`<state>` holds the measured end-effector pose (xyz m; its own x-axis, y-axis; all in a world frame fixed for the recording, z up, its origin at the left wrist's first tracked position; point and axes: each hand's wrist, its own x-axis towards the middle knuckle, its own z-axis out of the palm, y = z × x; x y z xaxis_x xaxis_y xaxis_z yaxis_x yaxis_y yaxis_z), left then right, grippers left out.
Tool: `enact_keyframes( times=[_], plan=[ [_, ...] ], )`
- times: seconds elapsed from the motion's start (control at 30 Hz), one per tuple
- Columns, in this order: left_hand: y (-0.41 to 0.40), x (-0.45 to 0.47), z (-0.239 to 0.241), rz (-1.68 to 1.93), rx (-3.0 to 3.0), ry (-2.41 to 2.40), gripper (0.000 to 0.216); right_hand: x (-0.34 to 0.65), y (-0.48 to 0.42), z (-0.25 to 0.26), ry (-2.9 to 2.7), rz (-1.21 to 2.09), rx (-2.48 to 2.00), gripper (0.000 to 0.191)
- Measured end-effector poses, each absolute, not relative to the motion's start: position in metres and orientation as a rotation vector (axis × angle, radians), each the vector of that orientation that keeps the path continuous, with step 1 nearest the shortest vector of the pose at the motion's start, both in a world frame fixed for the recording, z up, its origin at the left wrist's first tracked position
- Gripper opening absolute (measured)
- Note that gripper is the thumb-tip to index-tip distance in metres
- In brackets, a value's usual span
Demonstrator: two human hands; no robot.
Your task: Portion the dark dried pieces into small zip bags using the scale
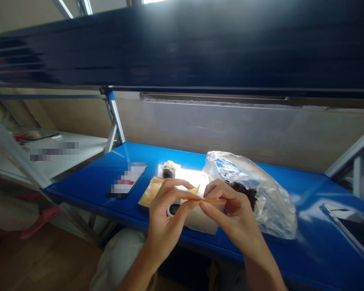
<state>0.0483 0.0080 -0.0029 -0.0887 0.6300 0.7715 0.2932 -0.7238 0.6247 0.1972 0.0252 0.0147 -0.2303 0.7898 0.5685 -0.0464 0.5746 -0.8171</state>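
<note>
Both hands meet over the front edge of a blue table [306,250]. My left hand [166,218] and my right hand [230,212] each pinch one end of a thin tan strip, like a small flat bag or tape [200,198], held level between them. Under the hands lie a stack of tan flat bags [150,192] and a small round dark and white part [172,209]. A small clear packet with a dark piece [169,169] lies behind them. To the right sits a big clear plastic bag [261,194] holding dark small parts.
A phone [127,180] lies on the table to the left. A dark tablet-like screen [352,226] lies at the right edge. A dark blue shelf [200,44] hangs overhead. A white table [48,151] stands to the far left.
</note>
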Motion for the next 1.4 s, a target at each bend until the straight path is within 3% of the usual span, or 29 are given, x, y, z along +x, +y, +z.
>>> enact_keyframes(
  times=[0.67, 1.4],
  plan=[
    [0.0182, 0.0413, -0.0021, 1.931, 1.925, 1.041, 0.007, 0.2039, 0.0331, 0.0089, -1.675, 0.92, -0.767, 0.011],
    [0.0136, 0.0474, 0.0002, 1.956, 1.847, 0.971, 0.01, 0.2003, 0.0307, 0.0069, -1.443, 0.962, -0.767, 0.024]
  ],
)
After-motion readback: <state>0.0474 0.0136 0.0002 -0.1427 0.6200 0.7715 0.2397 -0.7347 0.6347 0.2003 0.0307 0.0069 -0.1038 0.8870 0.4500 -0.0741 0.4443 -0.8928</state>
